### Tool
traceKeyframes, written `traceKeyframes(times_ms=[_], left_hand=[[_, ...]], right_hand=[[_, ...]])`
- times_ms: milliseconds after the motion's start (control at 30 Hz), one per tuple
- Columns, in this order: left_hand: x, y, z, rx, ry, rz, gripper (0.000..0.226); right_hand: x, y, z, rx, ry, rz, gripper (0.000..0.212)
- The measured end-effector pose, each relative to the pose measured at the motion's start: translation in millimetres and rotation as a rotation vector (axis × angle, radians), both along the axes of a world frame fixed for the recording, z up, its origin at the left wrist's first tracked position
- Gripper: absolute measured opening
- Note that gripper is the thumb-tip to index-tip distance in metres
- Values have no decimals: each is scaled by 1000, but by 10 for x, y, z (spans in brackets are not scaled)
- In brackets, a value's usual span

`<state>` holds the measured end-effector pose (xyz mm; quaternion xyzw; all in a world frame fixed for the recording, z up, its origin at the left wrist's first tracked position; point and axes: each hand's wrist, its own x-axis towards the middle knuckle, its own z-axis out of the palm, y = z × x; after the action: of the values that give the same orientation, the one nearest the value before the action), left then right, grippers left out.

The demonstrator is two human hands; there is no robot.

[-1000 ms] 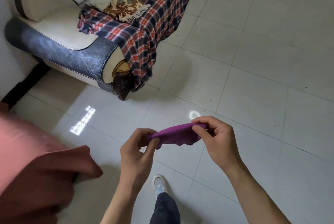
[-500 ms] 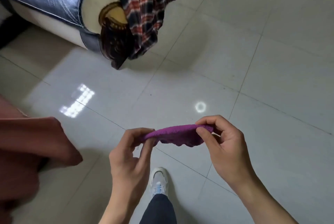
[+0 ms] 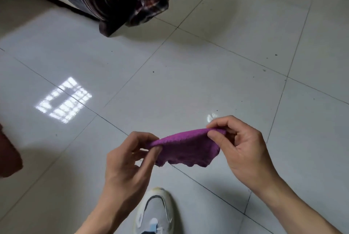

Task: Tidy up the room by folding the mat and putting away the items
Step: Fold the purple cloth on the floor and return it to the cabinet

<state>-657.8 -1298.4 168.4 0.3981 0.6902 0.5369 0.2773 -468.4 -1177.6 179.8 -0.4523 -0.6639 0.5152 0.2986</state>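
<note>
Left hand (image 3: pixel 125 160): thumb and fingers pinch the purple cloth (image 3: pixel 186 147) at its left end.
Right hand (image 3: pixel 239 150): pinches the right end.
Cloth: held above the tiled floor (image 3: pixel 188 75).

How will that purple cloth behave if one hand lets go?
Likely floppy: the purple cloth sags between the left hand and right hand, its lower edge drooping. Probably light, since fingertip pinches alone hold it. Its fuzzy surface looks unlikely to slip.

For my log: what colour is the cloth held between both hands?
Purple, a solid colour; the cloth shows best in the head view.
</note>
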Motion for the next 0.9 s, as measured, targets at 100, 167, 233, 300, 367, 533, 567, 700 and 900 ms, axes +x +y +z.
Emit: traceKeyframes(times_ms=[100, 167, 233, 300, 367, 533, 567, 700, 900], left_hand=[[51, 8, -285, 24, -37, -23, 19], [103, 25, -446, 27, -57, -17, 28], [168, -9, -583, 8, -97, -46, 22], [209, -67, -645, -14, -153, -101, 11], [216, -112, -711, -46, -186, -142, 8], [219, -15, -923, -170, -157, -200, 26], [220, 46, -955, -192, -150, -202, 28], [159, 343, -1115, -259, -49, -197, 22], [16, 835, -1358, -288, 127, -246, 24]], right_hand=[[90, 7, -290, -36, 26, -14, 23], [166, 27, -451, -63, 15, -16, 25], [267, 35, -575, -110, -19, -4, 24], [371, 16, -635, -156, -34, 47, 24], [455, 0, -661, -210, -64, 123, 22], [522, 85, -834, -251, -165, 156, 17], [513, 128, -884, -240, -176, 145, 15], [424, 357, -1135, -146, -232, 81, 15], [288, 687, -1419, -7, -326, 62, 16]])
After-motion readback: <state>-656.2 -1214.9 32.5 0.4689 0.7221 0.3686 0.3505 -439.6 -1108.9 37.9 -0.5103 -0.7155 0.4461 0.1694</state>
